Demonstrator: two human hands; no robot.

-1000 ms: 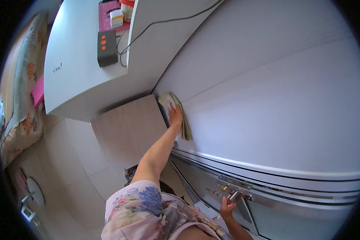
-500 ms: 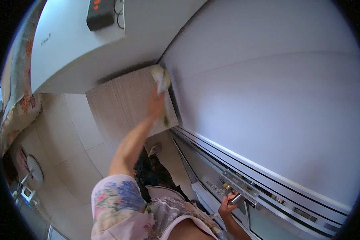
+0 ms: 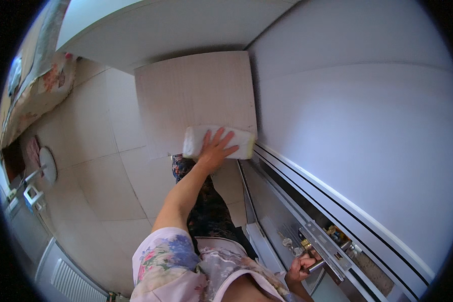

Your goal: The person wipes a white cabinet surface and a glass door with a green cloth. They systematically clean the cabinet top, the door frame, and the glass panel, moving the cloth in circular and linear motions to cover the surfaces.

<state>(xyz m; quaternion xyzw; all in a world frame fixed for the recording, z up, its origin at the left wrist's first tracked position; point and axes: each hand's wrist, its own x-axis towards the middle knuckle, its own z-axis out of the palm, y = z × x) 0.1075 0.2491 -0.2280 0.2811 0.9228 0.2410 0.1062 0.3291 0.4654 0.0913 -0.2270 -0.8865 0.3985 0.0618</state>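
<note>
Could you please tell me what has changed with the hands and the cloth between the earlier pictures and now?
The left hand has slid the folded pale cloth along the door's top, off the white face and onto the pale wood-grain edge panel; it lies crosswise there now, flat under the palm. The right hand stays gripping the metal door handle, keys hanging beside it.

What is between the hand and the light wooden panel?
In the head view, a folded pale cloth lies between the left hand and the light wooden panel; the hand presses flat on it.
</note>
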